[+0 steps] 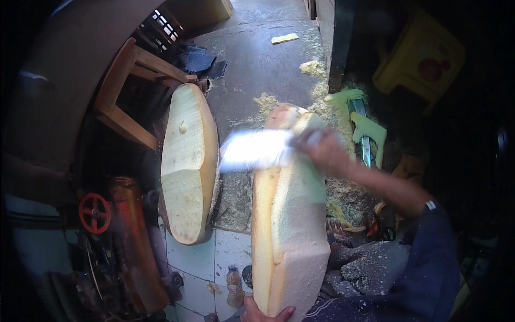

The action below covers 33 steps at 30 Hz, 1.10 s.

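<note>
A long cream foam seat pad (295,231) lies lengthwise in front of me, its top ridged and dusted with crumbs. My left hand (268,311) grips its near end, thumb on one side and fingers on the other. Across the far part of the pad, my right hand (324,153) is closed around the dark handle of a broad, bright flat blade (255,150). Motion and glare smear the blade, so its exact kind is unclear; it points left. Left of the pad rests a second, similar foam seat pad (188,161) with a small hole near its far end.
Foam crumbs (314,68) litter the dark floor (241,64). Green-and-silver tools (367,129) lie to the right, with a yellow plastic stool (421,59) beyond. A wooden frame (129,102) stands at left, above an orange cylinder (137,247). A bottle (234,287) is on white tiles (190,263).
</note>
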{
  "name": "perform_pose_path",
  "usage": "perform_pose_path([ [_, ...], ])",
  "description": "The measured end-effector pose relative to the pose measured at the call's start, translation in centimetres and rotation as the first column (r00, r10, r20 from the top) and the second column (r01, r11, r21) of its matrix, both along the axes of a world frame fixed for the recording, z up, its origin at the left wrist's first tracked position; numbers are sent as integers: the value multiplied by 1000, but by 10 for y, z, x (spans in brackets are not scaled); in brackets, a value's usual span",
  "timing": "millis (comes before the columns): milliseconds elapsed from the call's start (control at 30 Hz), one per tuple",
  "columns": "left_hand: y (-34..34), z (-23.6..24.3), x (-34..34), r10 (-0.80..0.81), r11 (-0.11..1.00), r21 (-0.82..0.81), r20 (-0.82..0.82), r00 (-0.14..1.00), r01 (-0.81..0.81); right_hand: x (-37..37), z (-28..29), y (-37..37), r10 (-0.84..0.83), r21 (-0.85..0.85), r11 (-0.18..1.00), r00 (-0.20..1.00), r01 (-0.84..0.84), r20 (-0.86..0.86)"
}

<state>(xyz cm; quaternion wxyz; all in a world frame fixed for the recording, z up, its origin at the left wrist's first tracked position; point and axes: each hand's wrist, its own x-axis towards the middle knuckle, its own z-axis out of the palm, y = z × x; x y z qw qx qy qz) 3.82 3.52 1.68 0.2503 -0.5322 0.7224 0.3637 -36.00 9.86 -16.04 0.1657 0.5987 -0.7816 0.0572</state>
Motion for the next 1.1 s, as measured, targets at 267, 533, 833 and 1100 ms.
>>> perform_pose_path([
  [267, -4, 1, -3, 73, 993, 91, -35, 997, -69, -63, -5, 12, -352, 167, 935, 882, 314, 313],
  [533, -119, 6, 2, -261, 962, -6, -306, 916, 272, -113, -22, 6, -318, 65, 912, 597, 405, 736],
  [833, -498, 27, -140, -660, 551, -562, 159, 734, 617, -80, -59, 7, -377, 280, 926, 634, 253, 675],
  [1100, -354, -198, -274, -112, 623, -782, -47, 993, 33, -17, -42, 49, -286, 292, 954, 484, 65, 827],
])
